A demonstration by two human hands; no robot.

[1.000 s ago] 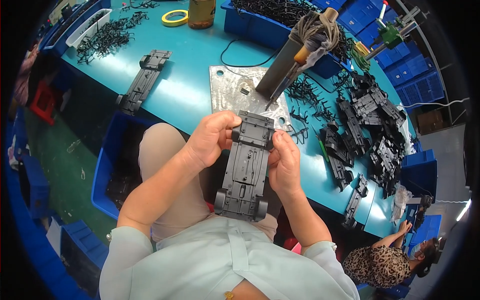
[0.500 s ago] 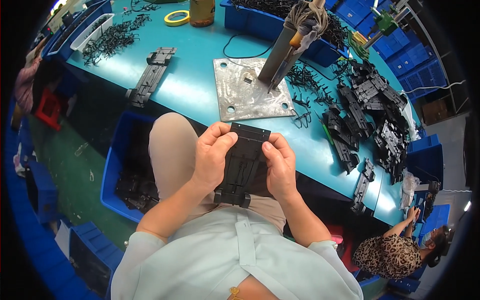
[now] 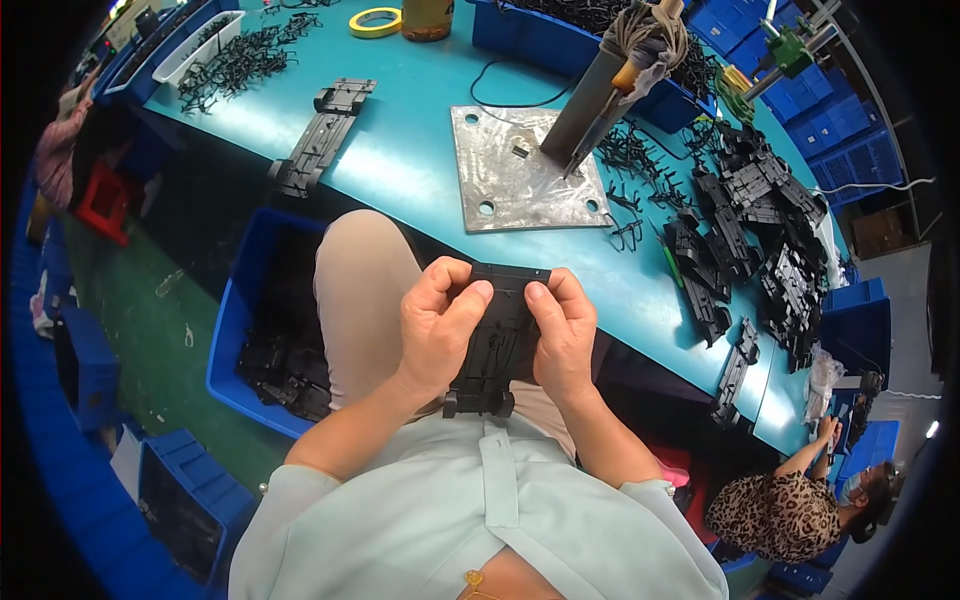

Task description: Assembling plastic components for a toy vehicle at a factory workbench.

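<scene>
A long black plastic chassis-like part (image 3: 492, 345) is held over my lap, its far end tilted up toward the table. My left hand (image 3: 440, 325) grips its far left side, thumb lying on the upper face. On the opposite edge my right hand (image 3: 563, 328) does the same, fingers curled behind. Two short rounded lugs stick out at the part's near end. Just beyond my hands a scuffed metal plate (image 3: 480, 180) rests on the table, with an upright post (image 3: 570, 130) fixed on it. A similar black part (image 3: 325, 135) lies alone at the left table edge.
On the teal table (image 3: 405, 130), similar black parts (image 3: 770, 220) are heaped at right, with thin black pieces (image 3: 645, 165) beside the plate. Yellow tape (image 3: 375, 22) lies at the back. A blue bin (image 3: 230, 365) with black parts stands by my left knee. Another person (image 3: 775, 515) works at right.
The view has shifted slightly, so the table and plate appear farther right and higher. Both hands keep hold of the black part, and its far end looks a little lower and more foreshortened.
</scene>
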